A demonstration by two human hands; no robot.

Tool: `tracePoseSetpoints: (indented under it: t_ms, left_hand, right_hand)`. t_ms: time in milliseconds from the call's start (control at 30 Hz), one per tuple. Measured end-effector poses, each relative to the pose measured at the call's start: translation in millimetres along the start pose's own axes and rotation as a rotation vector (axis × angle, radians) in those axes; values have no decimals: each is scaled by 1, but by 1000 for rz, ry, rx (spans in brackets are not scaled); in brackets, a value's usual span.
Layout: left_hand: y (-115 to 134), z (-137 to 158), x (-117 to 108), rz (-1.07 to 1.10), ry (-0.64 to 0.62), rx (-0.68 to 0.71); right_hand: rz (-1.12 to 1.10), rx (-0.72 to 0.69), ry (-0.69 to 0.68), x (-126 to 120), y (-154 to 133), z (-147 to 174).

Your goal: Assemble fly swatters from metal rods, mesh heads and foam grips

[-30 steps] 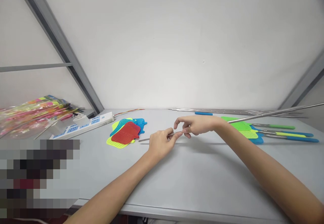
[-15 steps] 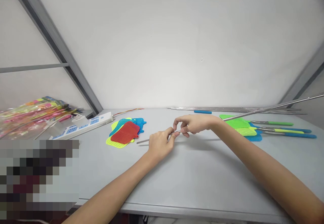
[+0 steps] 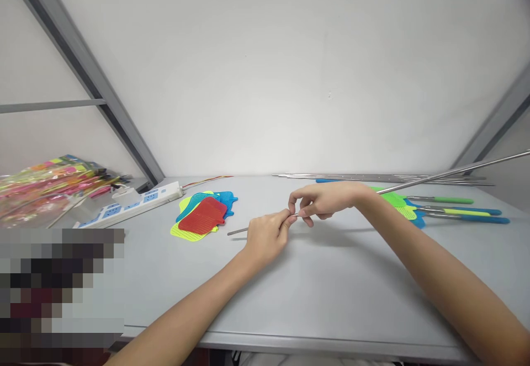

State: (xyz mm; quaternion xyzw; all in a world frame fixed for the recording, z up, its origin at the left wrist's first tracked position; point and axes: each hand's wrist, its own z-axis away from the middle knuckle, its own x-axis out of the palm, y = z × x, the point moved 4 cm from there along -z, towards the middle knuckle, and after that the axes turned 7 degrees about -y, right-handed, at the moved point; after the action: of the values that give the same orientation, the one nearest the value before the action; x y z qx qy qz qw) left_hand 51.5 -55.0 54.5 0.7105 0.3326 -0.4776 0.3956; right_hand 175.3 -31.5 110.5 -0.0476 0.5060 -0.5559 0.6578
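Observation:
A long thin metal rod (image 3: pixel 451 173) slants from the table middle up to the right edge, passing through both hands. My left hand (image 3: pixel 267 235) is closed around it near its lower left end, which pokes out past the knuckles. Beside it, my right hand (image 3: pixel 323 199) bends at the wrist and pinches the rod with thumb and forefinger; its other fingers curl loosely. The fingertips of both hands nearly touch. Left of my hands lie loose fly swatter heads: a red one (image 3: pixel 202 216) on top, with blue (image 3: pixel 227 200) and yellow (image 3: pixel 188 233) ones under it.
Fly swatters with coloured handles (image 3: pixel 476 219) lie at the right, partly behind my right arm. Several metal rods (image 3: pixel 434 178) line the wall. A power strip (image 3: pixel 141 203) and bagged colourful goods (image 3: pixel 53 189) are at the left. The lower left corner is pixelated.
The view has shifted slightly. My left hand has moved a little right, its fingertips closer to my right hand's. Both hands keep their hold on the rod.

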Motion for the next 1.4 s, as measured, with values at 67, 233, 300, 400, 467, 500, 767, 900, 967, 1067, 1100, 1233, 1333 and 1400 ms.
tracePoseSetpoints:
  t_ms: [67,233,300,400,467,500,767,900,967,1067,1100,1233,1333,1400]
  left_hand:
    - [4,0,-1,13,-3,23]
    - [6,0,-4,45,26,41]
    - [6,0,-4,55,49,45]
    - [7,1,-5,66,68,56]
    - [8,1,-5,71,73,58]
    - [8,1,-5,72,76,56]
    - [6,-1,-9,53,108,47]
    - [6,-1,-7,70,109,27]
    - [4,-1,-7,82,118,-12]
    - [-3,-2,-8,84,139,-96]
    - [-6,-3,-9,81,144,-127]
    - [-12,-3,-13,89,143,-212]
    - [-13,-2,-11,137,103,-262]
    - [-14,-1,-7,179,61,-302]
  right_hand:
    - [18,11,-22,-1,-4,10]
    - [43,74,94,-11,-6,39]
    - [26,105,159,-16,-3,51]
    - [-13,185,236,-23,3,65]
    - [-36,227,264,-26,6,73]
    - [-44,238,278,-28,6,76]
    - [-50,299,405,-36,18,96]
    - [-43,310,400,-39,25,102]
    - [-7,309,383,-39,24,101]
    - [59,297,349,-38,20,98]
    - [78,290,343,-37,18,97]
    - [133,264,349,-36,14,96]
    - [144,258,331,-34,12,95]
    - [147,252,307,-31,11,93]
